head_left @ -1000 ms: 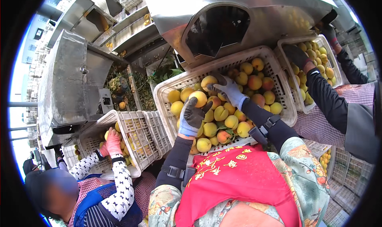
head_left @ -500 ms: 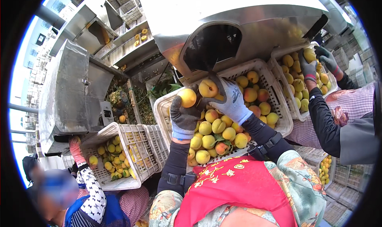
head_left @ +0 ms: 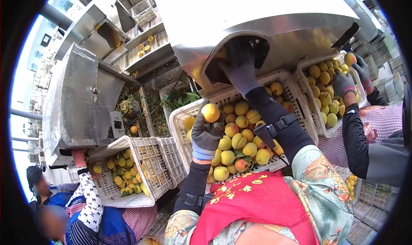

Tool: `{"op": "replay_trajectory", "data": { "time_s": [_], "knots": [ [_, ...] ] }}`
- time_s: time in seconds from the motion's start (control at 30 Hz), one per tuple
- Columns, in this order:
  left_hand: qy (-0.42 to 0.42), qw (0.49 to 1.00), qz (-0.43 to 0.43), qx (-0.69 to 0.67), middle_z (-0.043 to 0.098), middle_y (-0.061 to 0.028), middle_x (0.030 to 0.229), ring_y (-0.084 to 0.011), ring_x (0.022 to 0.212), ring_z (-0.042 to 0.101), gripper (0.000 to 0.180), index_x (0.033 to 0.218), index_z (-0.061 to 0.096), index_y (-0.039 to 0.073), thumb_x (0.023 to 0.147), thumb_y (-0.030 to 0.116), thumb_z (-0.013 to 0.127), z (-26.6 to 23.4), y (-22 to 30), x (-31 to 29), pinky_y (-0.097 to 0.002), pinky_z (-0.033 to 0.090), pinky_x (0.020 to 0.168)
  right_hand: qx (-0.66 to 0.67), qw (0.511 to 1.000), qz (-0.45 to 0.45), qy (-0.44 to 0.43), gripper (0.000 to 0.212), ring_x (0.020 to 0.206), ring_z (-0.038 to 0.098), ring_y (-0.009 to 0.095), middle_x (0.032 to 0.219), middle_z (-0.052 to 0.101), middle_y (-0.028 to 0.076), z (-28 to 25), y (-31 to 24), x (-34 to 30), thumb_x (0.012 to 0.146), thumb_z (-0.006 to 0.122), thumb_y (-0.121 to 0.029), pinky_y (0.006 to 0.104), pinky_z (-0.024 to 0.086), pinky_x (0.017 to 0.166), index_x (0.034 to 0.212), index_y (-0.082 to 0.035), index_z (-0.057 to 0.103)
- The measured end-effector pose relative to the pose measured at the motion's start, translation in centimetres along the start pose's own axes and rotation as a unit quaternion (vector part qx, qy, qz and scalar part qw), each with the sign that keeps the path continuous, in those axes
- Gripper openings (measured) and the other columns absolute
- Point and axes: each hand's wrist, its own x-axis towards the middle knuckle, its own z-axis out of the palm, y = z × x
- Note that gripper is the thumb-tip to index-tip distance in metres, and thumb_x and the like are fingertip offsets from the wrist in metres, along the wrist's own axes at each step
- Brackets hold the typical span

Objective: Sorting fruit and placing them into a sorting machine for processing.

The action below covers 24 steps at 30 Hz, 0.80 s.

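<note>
With half-curled fingers, the grey-gloved left hand [head_left: 207, 136] should softly hold its round yellow fruit [head_left: 210, 113], ten o'clock over the white plastic crate [head_left: 183, 108]; the grey-gloved right hand [head_left: 241, 73] is in the dark metal hole [head_left: 260, 52], grip unseen.

Site appeared a fruit-processing workshop: metal machines [head_left: 296, 37], plastic crates [head_left: 305, 116] of yellow fruit [head_left: 239, 140], stacked crates [head_left: 377, 202] stood about

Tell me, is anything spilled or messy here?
Yes, beside the grey metal machine: green leaves and small scraps lie strewn about, with one orange-yellow fruit near them. It looks odd because most other fruit sits in white crates. I can't tell whether it spilled.
</note>
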Motion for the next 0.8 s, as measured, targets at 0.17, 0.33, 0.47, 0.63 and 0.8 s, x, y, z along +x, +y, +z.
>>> {"op": "replay_trajectory", "data": {
  "time_s": [0.17, 0.33, 0.47, 0.63, 0.8],
  "knots": [
    [-0.059, 0.998, -0.002, 0.010, 0.049, -0.0172, 0.134, -0.0303, 0.116, 0.054, 0.045, 0.132, 0.047, 0.008, 0.098, 0.036, 0.043, 0.2, 0.4, 0.1, -0.0400, 0.047, 0.090, 0.310, 0.925, 0.110, -0.189, 0.063, 0.115, 0.051, 0.036, 0.126, 0.056, 0.017, -7.5, -4.6, -1.1, 0.076, 0.071, -0.035, 0.0445, 0.039, 0.099, 0.128, -0.005, 0.053],
    [0.015, 0.997, -0.063, 0.047, 0.052, -0.0133, 0.129, -0.0276, 0.117, 0.052, 0.048, 0.131, 0.047, 0.009, 0.096, 0.042, 0.049, 1.2, -0.4, 0.4, -0.0434, 0.040, 0.102, 0.430, 0.836, 0.142, -0.310, 0.057, 0.107, 0.057, 0.032, 0.120, 0.061, 0.015, -9.3, -6.1, -5.7, 0.072, 0.074, -0.033, 0.0405, 0.043, 0.095, 0.121, -0.007, 0.059],
    [0.055, 0.996, -0.029, 0.067, 0.055, -0.0129, 0.126, -0.0281, 0.119, 0.050, 0.058, 0.130, 0.048, 0.006, 0.092, 0.049, 0.052, 1.2, -1.7, 0.5, -0.0428, 0.036, 0.106, 0.279, 0.923, 0.012, -0.266, 0.068, 0.116, 0.051, 0.034, 0.128, 0.054, 0.017, -9.8, -5.4, -6.0, 0.072, 0.075, -0.036, 0.0425, 0.036, 0.101, 0.129, -0.008, 0.053],
    [-0.007, 0.998, -0.039, -0.051, 0.056, -0.0139, 0.126, -0.0269, 0.117, 0.053, 0.053, 0.130, 0.049, 0.006, 0.094, 0.045, 0.050, 2.5, -2.4, 1.2, -0.0369, 0.038, 0.106, 0.120, 0.982, 0.014, -0.147, 0.074, 0.118, 0.047, 0.034, 0.124, 0.055, 0.015, -11.5, -8.3, -7.3, 0.064, 0.077, -0.035, 0.0507, 0.029, 0.104, 0.129, -0.008, 0.053],
    [-0.018, 0.996, -0.056, -0.061, 0.052, -0.0130, 0.131, -0.0271, 0.120, 0.051, 0.052, 0.132, 0.048, 0.006, 0.094, 0.042, 0.049, 3.1, -3.6, 2.4, -0.0388, 0.037, 0.106, 0.144, 0.978, -0.002, -0.149, 0.076, 0.111, 0.050, 0.028, 0.116, 0.058, 0.010, -11.4, -7.0, -7.2, 0.065, 0.073, -0.037, 0.0528, 0.024, 0.105, 0.132, -0.010, 0.049]
  ]
}}
